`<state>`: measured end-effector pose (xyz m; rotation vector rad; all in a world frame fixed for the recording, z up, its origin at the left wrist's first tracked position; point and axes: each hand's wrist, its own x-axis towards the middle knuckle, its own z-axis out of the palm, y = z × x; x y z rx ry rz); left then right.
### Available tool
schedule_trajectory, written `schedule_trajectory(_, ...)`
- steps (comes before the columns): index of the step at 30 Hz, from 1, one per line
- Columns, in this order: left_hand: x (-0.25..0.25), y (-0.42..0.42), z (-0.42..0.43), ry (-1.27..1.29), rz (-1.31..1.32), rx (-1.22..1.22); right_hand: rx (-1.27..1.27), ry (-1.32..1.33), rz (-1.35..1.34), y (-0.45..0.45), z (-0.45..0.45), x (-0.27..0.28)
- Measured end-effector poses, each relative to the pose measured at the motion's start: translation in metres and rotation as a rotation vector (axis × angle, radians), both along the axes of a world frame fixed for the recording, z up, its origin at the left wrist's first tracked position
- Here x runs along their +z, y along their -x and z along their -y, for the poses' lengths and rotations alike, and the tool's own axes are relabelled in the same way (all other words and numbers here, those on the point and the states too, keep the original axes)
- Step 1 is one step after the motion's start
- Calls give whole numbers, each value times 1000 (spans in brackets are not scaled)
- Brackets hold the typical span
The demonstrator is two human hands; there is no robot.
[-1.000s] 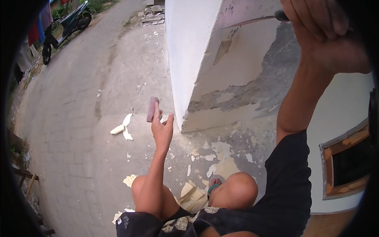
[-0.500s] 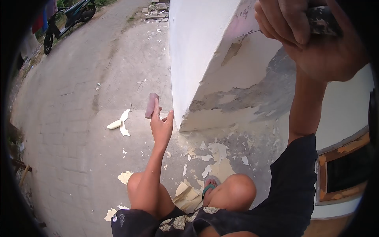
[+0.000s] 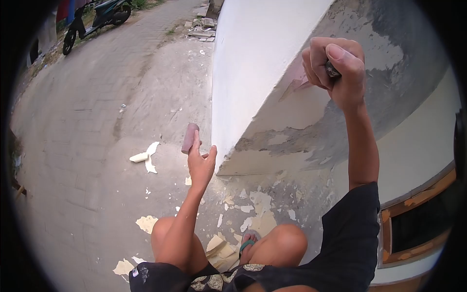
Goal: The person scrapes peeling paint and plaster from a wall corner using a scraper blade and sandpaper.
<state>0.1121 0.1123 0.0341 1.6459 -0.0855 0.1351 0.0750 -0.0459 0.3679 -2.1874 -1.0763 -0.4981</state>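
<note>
Right hand [image 3: 343, 73] now farther out, fingers clenched round one dark handle [image 3: 332, 70] near one peeling wall [image 3: 296, 136]; left hand [image 3: 202, 165], thumb spread, fingers still holding one purplish roll [image 3: 190, 138].

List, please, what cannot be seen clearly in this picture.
All in the head view:
- Tool in right hand: mostly hidden by the fist.
- Left hand's grip on roll: partly hidden by the roll.
- Left foot: hidden behind the leg.
- Scooter: cut off by top edge.
- Tag: too small to read.
- Window: inside too dark.
</note>
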Motion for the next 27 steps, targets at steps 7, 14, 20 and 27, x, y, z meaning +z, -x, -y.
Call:
schedule_trajectory(7, -3, -5, 6, 13, -19, 18, 54, 50, -9, 11, -12, 9)
schedule_trajectory(14, -6, -6, 6, 35, -12, 37, 27, 154, -37, 5, -17, 11)
schedule_trajectory(20, 1, -6, 1, 56, -18, 33, 26, 129, -54, 5, -22, 8)
schedule_trajectory(27, 6, -9, -2, 66, -11, 32, -99, 33, -84, -9, -7, -8)
